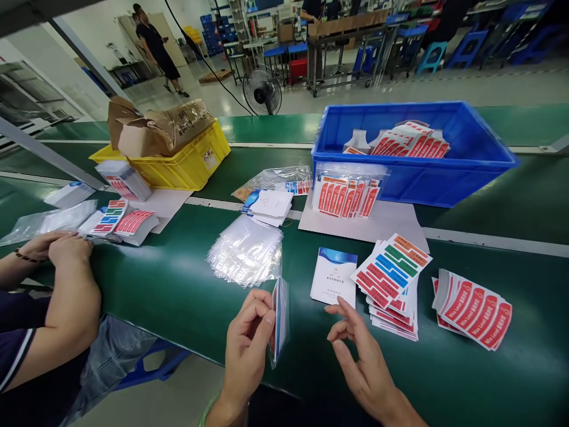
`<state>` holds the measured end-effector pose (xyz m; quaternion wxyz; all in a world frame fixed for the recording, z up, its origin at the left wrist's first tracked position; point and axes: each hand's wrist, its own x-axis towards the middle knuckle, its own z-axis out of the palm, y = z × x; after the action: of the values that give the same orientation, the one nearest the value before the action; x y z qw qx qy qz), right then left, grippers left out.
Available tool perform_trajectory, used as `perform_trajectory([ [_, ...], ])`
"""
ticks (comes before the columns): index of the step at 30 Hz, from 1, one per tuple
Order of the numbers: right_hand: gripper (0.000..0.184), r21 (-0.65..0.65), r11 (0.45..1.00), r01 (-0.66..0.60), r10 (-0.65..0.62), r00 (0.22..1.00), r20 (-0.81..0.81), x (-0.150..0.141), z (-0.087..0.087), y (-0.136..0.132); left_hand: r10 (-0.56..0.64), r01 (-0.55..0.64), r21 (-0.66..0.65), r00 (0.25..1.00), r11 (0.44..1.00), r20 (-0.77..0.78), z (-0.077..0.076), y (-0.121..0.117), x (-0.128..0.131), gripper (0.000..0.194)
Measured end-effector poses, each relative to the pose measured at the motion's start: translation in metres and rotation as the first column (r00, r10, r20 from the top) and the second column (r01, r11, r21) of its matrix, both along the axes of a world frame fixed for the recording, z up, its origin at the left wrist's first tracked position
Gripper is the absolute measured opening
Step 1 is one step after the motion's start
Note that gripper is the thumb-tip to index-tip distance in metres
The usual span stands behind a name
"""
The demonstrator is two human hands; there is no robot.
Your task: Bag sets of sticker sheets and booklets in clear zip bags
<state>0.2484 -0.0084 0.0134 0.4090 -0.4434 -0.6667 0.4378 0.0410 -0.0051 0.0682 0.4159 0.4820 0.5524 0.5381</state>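
My left hand [249,344] pinches a clear plastic bag [280,323], held upright and seen nearly edge-on, with printed paper inside. My right hand [362,359] holds nothing; its fingers are spread and bent above the green table, just below a white and blue booklet [333,276]. To the right of the booklet lies a fanned stack of multicoloured sticker sheets [393,270]. Further right is a pile of red "Max Level / Min Level" label sheets [478,311]. Beyond my left hand rests a spread pile of empty clear bags [249,249], with a stack of booklets [269,203] behind it.
A blue bin [413,178] with red label packs stands at the back right, a filled bag [347,196] leaning on its front. A yellow bin [173,169] holds brown paper packaging. At left, a co-worker's forearms [73,284] rest by more labels [133,224].
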Motion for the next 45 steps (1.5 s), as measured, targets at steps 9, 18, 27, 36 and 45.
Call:
perform_trajectory([
  [9,0.047,0.270,0.958,-0.099,0.087,0.995,0.056,-0.028,0.013,0.001,-0.110,0.111,0.080,0.994,0.991,-0.016,0.010,-0.008,0.022,0.015],
  [18,0.019,0.213,0.977,0.017,-0.007,0.999,-0.048,0.000,0.017,0.022,-0.304,0.430,0.105,0.770,0.897,-0.560,0.001,0.026,-0.017,0.036],
  [27,0.027,0.349,0.937,-0.034,0.028,0.999,0.023,0.001,0.024,0.032,-0.471,0.588,0.066,0.705,0.806,-0.531,0.014,0.033,-0.023,0.013],
  [36,0.021,0.344,0.921,-0.182,0.158,0.983,0.098,-0.008,0.032,0.047,-0.507,0.560,-0.010,0.742,0.828,-0.438,0.015,0.033,-0.024,0.006],
  [45,0.020,0.294,0.930,-0.219,0.210,0.976,0.064,-0.016,0.038,0.050,-0.483,0.567,0.060,0.748,0.821,-0.455,0.013,0.032,-0.030,0.012],
])
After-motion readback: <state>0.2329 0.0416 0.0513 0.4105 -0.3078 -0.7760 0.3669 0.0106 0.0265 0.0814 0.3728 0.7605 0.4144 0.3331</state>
